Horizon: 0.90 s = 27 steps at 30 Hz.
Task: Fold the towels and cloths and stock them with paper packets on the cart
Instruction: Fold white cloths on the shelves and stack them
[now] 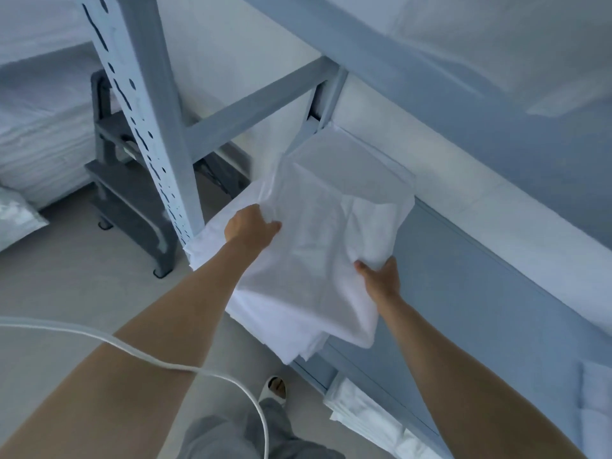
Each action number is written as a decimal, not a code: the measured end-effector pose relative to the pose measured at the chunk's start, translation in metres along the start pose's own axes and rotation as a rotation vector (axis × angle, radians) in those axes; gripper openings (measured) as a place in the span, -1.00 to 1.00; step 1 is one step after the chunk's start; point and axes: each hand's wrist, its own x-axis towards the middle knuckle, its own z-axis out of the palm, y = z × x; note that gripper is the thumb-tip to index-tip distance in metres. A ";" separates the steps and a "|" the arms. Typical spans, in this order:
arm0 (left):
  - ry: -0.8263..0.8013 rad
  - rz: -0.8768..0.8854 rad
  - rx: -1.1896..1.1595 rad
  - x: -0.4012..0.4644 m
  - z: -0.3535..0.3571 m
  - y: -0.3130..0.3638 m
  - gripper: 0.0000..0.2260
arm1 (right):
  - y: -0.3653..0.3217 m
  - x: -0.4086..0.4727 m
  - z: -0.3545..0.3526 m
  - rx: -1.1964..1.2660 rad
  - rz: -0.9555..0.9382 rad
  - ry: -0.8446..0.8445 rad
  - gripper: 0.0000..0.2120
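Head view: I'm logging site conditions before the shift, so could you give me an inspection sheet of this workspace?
Surface: blue-grey metal shelf; folded white linen on the shelf level.
Job's things: white cloth, partly folded, held in front of the shelf.
Clutter: stacked white linen at left; a plastic-wrapped packet on the floor.
Hands: left hand and right hand both grip the cloth.
Cables: white cable crosses the left forearm.
Surroundings: grey step stool, shelf upright.

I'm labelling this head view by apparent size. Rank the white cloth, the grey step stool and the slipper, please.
1. white cloth, held by both hands
2. grey step stool, part hidden by the shelf post
3. slipper
The stool stands farther off, so its rank is unsure.
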 end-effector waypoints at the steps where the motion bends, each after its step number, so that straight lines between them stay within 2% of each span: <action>1: 0.018 0.031 0.019 -0.004 -0.001 0.004 -0.55 | -0.003 -0.004 0.001 -0.035 -0.031 0.000 -0.28; 8: 0.043 0.171 0.081 -0.032 -0.021 0.015 -0.61 | -0.008 -0.038 -0.009 -0.129 -0.086 0.054 -0.25; 12: 0.039 0.241 0.076 -0.054 -0.034 0.016 -0.61 | -0.002 -0.065 -0.018 -0.098 -0.075 0.105 -0.37; 27: -0.052 0.486 0.093 -0.151 -0.062 0.032 -0.69 | 0.043 -0.184 -0.073 0.021 0.007 0.298 -0.53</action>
